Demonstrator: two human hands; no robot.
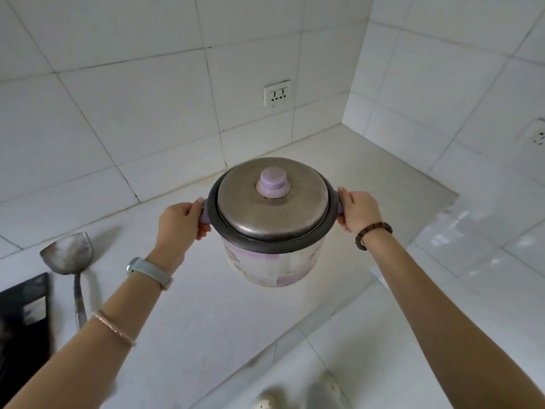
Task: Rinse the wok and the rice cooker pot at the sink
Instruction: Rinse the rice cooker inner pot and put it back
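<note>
Grip of left hand (180,219) and right hand (358,209) clamps opposite sides of the rice cooker (272,255), upright, long axis vertical.

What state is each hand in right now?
Left hand: grips the left lilac side handle of the steel-lidded white-and-purple rice cooker.
Right hand: grips the right lilac side handle.
</note>
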